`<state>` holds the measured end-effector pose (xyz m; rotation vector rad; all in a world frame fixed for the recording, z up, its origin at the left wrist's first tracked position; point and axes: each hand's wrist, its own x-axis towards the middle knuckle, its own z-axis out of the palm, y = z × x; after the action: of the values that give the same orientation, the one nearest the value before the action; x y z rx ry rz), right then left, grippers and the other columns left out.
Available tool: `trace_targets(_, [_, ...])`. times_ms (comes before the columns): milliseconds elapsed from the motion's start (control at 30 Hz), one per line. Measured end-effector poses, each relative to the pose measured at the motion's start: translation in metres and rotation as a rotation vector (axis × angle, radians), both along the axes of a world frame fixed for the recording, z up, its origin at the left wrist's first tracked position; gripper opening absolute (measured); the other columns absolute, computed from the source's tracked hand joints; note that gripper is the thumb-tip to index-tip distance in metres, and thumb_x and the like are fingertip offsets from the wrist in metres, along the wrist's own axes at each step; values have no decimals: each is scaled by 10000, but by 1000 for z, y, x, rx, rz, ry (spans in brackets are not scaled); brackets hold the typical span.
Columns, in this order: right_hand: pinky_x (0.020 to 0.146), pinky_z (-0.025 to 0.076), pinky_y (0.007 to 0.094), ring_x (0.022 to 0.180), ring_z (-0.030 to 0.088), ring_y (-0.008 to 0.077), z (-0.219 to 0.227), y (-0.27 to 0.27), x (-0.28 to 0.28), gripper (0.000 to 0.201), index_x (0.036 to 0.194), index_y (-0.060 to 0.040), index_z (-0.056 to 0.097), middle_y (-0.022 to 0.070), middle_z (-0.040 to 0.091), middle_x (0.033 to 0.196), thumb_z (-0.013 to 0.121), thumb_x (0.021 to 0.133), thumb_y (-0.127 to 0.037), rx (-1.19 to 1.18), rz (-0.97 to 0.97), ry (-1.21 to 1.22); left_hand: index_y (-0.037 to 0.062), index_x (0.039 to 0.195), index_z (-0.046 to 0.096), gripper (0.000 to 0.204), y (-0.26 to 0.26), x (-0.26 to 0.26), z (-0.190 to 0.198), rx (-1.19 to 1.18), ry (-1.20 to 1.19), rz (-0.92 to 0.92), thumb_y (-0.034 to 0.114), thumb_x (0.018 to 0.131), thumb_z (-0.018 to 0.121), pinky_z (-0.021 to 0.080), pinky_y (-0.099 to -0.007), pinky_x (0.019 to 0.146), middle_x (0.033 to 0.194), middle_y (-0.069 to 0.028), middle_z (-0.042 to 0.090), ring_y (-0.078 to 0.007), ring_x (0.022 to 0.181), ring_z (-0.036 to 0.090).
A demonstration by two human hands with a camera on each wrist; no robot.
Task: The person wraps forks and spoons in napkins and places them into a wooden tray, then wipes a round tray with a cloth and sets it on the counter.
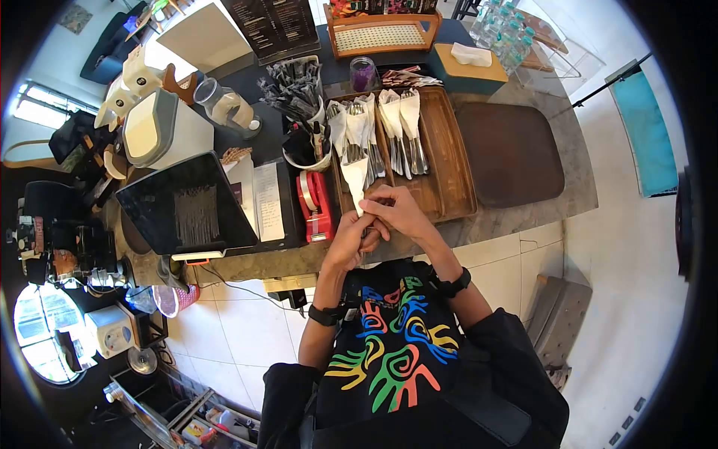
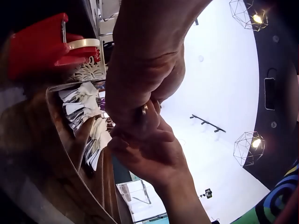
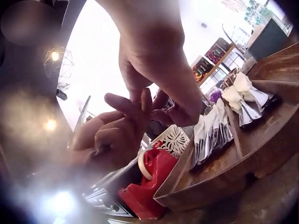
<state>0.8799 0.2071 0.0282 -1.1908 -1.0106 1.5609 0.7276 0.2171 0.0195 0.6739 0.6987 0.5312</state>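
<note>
Just beyond my two hands, on the tabletop [image 1: 580,187], sits the wooden tray [image 1: 452,161], split by dividers. The compartment ahead and to the left holds a row of wrapped cutlery [image 1: 372,142]; the next one over to the right holds a second group [image 1: 404,135], pale napkins at the far ends and shiny metal toward me. Left of the tray, the pale basket [image 1: 319,162] carries dark items (too jumbled for me to tell apart), and behind it a holder bristles with dark slender packets [image 1: 288,81]. Past the tray's far edge stands a small jar [image 1: 364,75] with something purple inside.

The napkin bundle [image 1: 354,179] rises from between my hands, overlapping the tray's near left part. It is creamy white, broad at the far end, where some grey metal shows, and narrows toward my fingers. My left hand [image 1: 347,239] is curled round its near end; my right hand [image 1: 400,215] pinches there too, thumb and forefinger meeting on the napkin.
</note>
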Motion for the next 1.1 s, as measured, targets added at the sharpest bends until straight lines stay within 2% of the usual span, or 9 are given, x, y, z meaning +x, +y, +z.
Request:
trace_targets(167, [383, 371, 260, 409, 513, 110, -8, 3, 11, 280, 786, 72, 637, 67, 584, 608, 668, 890, -185, -80, 2, 38, -73, 792, 599, 455, -1, 7, -10, 12, 1, -81, 271, 1020, 408, 253, -244, 399, 466, -5, 388, -76, 379, 295])
trace_targets(233, [412, 386, 264, 449, 528, 104, -17, 9, 14, 283, 783, 66, 642, 68, 591, 617, 672, 885, -195, -112, -3, 29, -67, 933, 579, 402, -7, 18, -5, -3, 93, 85, 287, 1023, 412, 350, -256, 410, 537, -45, 485, -90, 396, 359])
trace_targets(333, [497, 411, 270, 555, 538, 86, -39, 20, 14, 295, 788, 52, 652, 55, 598, 628, 678, 870, -230, 128, -103, -243, -27, 981, 528, 374, -12, 22, -16, 100, 196, 139, 316, 1030, 387, 420, -274, 443, 607, -80, 546, -113, 424, 416])
trace_targets(533, [548, 414, 251, 608, 533, 81, -46, 23, 4, 298, 810, 41, 671, 36, 611, 645, 683, 861, -253, 147, -196, -315, 39, 860, 447, 369, -11, 17, -33, 204, 296, 175, 350, 1035, 352, 438, -270, 456, 557, -35, 459, -109, 434, 416])
trace_targets(600, [555, 412, 245, 608, 538, 86, -39, 19, 5, 292, 816, 39, 677, 41, 615, 643, 684, 862, -248, -45, 10, -196, 38, 855, 446, 374, -6, 17, -35, 228, 300, 187, 353, 1035, 352, 440, -268, 457, 552, -26, 440, -108, 433, 412])
trace_targets(733, [556, 387, 248, 617, 497, 62, -40, 23, 6, 266, 784, 18, 667, 12, 596, 642, 671, 877, -232, 42, 32, -223, 28, 853, 455, 372, 0, 15, -44, 215, 326, 166, 341, 1032, 365, 450, -271, 462, 548, -20, 426, -106, 440, 418])
trace_targets(833, [533, 386, 263, 600, 499, 65, -51, 36, 2, 278, 781, 35, 668, 8, 606, 652, 679, 865, -230, -18, -5, -153, 9, 867, 488, 361, -1, 13, -35, 192, 435, 171, 316, 1026, 385, 458, -276, 460, 552, -32, 456, -110, 443, 448])
trace_targets(933, [529, 386, 270, 593, 500, 72, -70, 59, 1, 299, 787, 48, 669, 16, 607, 637, 693, 845, -244, 92, -119, -344, 12, 890, 491, 345, -5, 4, -39, 219, 457, 102, 327, 1015, 429, 463, -268, 465, 578, -54, 492, -131, 452, 493])
trace_targets(1100, [590, 448, 354, 568, 577, 248, -86, 94, -9, 303, 770, 27, 687, 164, 605, 614, 714, 798, -273, 164, -106, -623, 5, 882, 520, 325, -19, -9, -45, 253, 470, 3, 309, 994, 493, 467, -265, 469, 590, -50, 512, -116, 453, 499])
